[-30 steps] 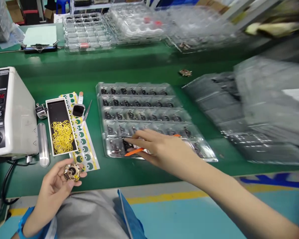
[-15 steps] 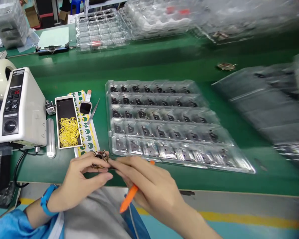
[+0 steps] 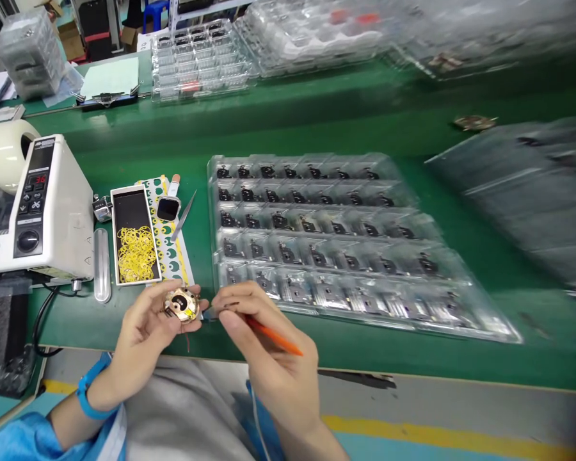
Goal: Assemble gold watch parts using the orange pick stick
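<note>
The front edge of the bench (image 3: 413, 355) passes below the two hands, and a strip of green surface runs between this edge and the see-through tray (image 3: 214, 218). A wider green band lies behind the tray, up to the raised back part. On the right side, the room ends at the grey bags (image 3: 523, 192), near which lies a small round part (image 3: 475, 123).

To the left of the tray, things stand close together: a white box (image 3: 115, 237) with yellow rings (image 3: 137, 256), a patterned sheet (image 3: 173, 259), on which a small square watch (image 3: 168, 209) rests, and the tweezers (image 3: 185, 214) just beside it. A clear tube (image 3: 102, 266) lies between the box and the white machine (image 3: 62, 211).

The left hand (image 3: 148, 326) is turned with palm upward and grasps a round gold part (image 3: 182, 304) in its fingers, in front of the sheet. The right hand (image 3: 273, 358) is bent inward and grips an orange stick (image 3: 278, 336); its fingertips are pinched together near the gold part, but the small piece there is too blurred to tell.
</note>
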`<state>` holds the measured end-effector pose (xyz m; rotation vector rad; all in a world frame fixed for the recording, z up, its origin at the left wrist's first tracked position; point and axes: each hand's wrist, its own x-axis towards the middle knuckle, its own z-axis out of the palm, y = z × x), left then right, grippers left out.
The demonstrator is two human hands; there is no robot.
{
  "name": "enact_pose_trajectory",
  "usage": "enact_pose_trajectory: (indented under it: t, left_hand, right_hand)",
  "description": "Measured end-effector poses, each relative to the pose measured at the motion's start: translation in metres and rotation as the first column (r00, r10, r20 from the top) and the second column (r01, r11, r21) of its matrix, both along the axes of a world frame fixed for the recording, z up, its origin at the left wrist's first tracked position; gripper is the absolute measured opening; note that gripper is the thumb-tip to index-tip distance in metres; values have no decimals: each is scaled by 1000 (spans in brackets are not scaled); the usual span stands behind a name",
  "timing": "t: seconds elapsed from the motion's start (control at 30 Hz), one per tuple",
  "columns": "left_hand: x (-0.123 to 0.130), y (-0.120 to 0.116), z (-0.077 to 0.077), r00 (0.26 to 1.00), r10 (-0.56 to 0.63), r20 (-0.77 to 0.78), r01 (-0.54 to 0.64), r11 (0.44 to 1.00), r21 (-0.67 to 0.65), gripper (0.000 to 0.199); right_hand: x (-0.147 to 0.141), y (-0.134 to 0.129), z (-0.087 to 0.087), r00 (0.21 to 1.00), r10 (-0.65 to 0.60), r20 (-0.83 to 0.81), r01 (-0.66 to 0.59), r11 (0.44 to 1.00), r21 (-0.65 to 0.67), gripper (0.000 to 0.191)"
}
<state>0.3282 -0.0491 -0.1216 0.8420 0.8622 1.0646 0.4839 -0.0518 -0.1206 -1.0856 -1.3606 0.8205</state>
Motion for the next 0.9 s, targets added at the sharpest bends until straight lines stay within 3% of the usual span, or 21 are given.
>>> enact_pose_trajectory:
  t: [0.2, 0.47, 0.7, 0.9]
  left_hand:
    - [-9, -3, 3, 993, -90, -75, 90, 996, -7, 38]
    - [-11, -8, 1, 985, -120, -126, 124, 992, 28, 41]
    - [-19, -14, -2, 976, -93, -199, 102, 994, 37, 45]
    - [-19, -14, -5, 980, -89, -179, 99, 994, 45, 44]
  right_hand:
    - [11, 6, 5, 989, 74, 130, -59, 992, -115, 15]
    - [11, 17, 8, 964, 261, 58, -233, 925, -302, 19]
    - [6, 23, 18, 941, 323, 103, -279, 911, -304, 18]
    - [-3, 20, 14, 943, 254, 213, -203, 951, -234, 19]
